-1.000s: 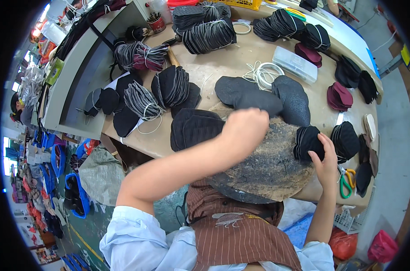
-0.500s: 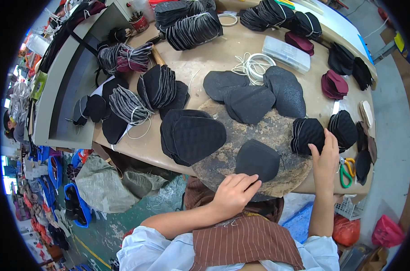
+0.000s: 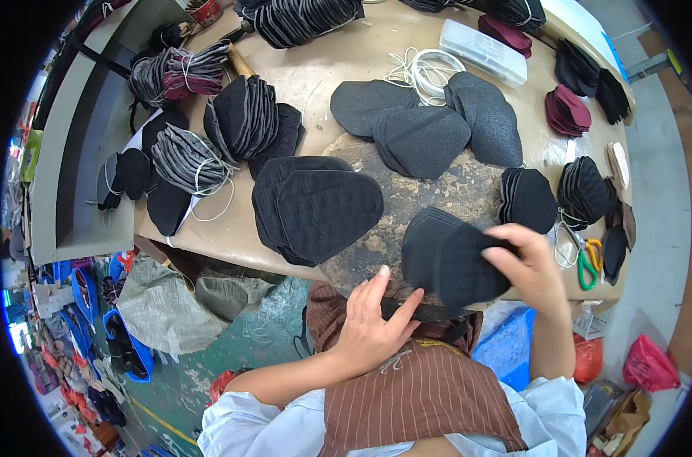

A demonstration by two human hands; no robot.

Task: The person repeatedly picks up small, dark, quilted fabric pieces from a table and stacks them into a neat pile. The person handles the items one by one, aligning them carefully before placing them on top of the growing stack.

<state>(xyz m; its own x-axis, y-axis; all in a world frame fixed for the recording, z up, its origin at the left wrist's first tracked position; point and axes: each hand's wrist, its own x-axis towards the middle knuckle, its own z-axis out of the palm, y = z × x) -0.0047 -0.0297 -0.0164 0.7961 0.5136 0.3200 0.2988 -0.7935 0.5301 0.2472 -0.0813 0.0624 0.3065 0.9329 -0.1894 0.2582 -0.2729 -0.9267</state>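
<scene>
Currently, taking the round, worn slab as our clock face, with twelve farthest from us, our hands are apart. At five o'clock, our right hand grips the edge of a black pad between thumb and fingers, with some blur. That pad partly covers a small fan of black pieces lying at six. At seven, our left hand holds nothing; its fingers are spread near the slab's edge, the index fingertip close to the pieces, though we cannot tell if they touch.

Toward nine we have a stack of large quilted pads, overlapping the slab. Smooth dark pads lie at twelve, with a coil of white cord just beyond. At three stands a short black stack; past it, toward four, are scissors with green and orange handles.
</scene>
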